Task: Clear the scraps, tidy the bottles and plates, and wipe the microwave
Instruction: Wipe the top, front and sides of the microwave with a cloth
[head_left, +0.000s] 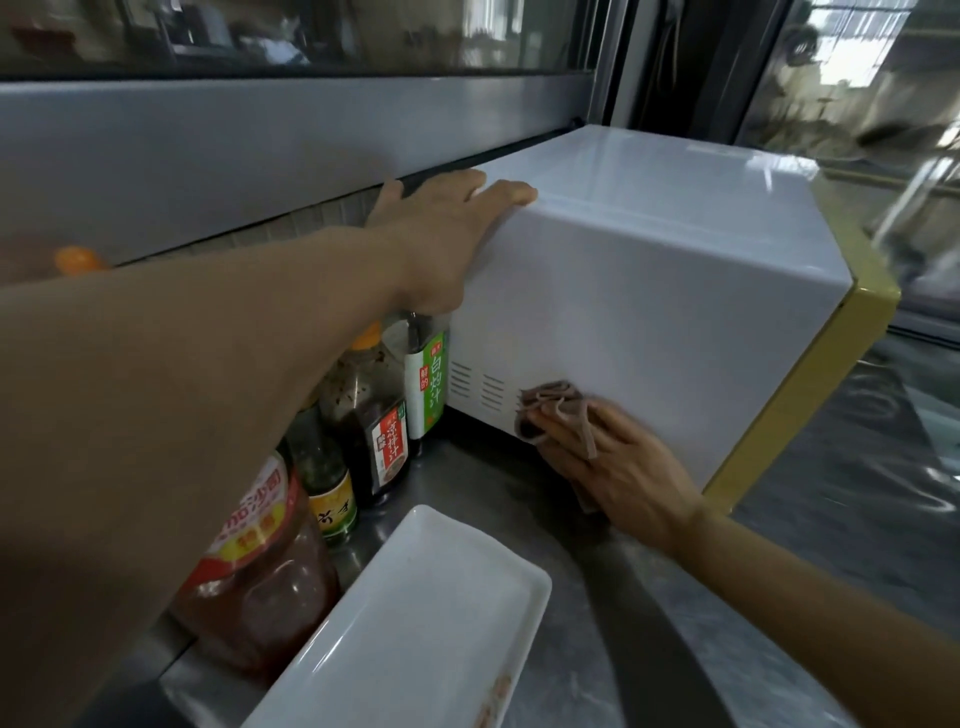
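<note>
A white microwave (649, 291) with a yellow front stands on the steel counter, its side panel facing me. My left hand (447, 234) rests flat on its top rear corner, fingers straight. Low on the side panel, beside the vent slots, my right hand (613, 467) presses a brown cloth (550, 405) against the microwave, fingers spread over the cloth. Several sauce bottles stand left of the microwave: a green-labelled one (428, 384), a dark one with a red label (374, 421), a smaller dark one (327, 483) and a red sauce bottle (265, 566). A white rectangular plate (415, 613) lies in front.
The steel counter (727, 639) runs along the front and right. A grey wall and window ledge (234, 156) rise behind the bottles. An orange cap (78, 260) shows at far left. Glass panels stand behind the microwave at right.
</note>
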